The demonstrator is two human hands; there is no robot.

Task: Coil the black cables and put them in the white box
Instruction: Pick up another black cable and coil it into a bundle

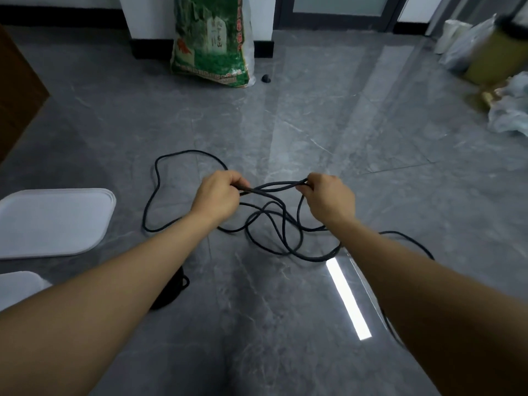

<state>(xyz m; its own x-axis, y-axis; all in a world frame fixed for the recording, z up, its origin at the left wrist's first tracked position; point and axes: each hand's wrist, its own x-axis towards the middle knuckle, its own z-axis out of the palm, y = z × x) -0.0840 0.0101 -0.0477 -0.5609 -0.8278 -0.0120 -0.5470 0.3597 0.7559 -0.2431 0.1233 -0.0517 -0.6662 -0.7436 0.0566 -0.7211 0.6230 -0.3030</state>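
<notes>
Left hand (pixel 218 192): fingers curled tight round several strands of the black cable (pixel 268 224), gathered in the fist at about ten o'clock from the loose tangle.
Right hand (pixel 325 195): pinching the far bend of the same strands, at about one o'clock from the tangle; a short bundle is stretched between the two hands.
Cable: most of it lies loose on the floor (pixel 285 310), one big loop out at nine o'clock, a tail running off at four o'clock under the right forearm.
Second dark bundle (pixel 174 287): partly hidden under the left forearm; probably a cable, I cannot tell for sure.
White box (pixel 17 284): at eight o'clock, only a corner shows; its lid (pixel 54 221) lies flat just beyond.
Step in hand: forming the coil, barely started by my reckoning.
Doing it well: keep the left fist as anchor, draw even loops with the right, let the cable twist freely, and lift crossings clear before pulling so nothing knots.
</notes>
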